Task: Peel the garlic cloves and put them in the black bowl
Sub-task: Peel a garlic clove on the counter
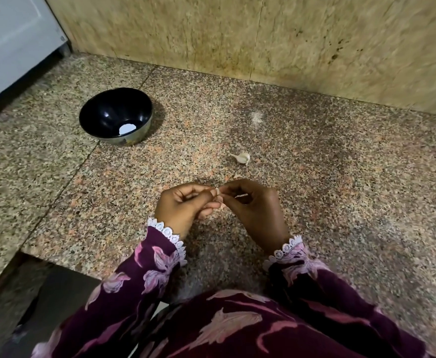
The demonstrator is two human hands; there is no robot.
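Leftmost, the glossy round black bowl (115,115) stood on the speckled granite counter (341,177), well apart from both hands. Nearer centre, the left hand (186,206) and right hand (253,210) together pinched a small pale garlic clove (219,191) between their fingertips. Beyond them, a second unpeeled whitish garlic clove (242,158) lay alone.

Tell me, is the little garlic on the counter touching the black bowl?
Apart. The head view shows the garlic clove lying alone on the counter, with bare granite between it and the black bowl.
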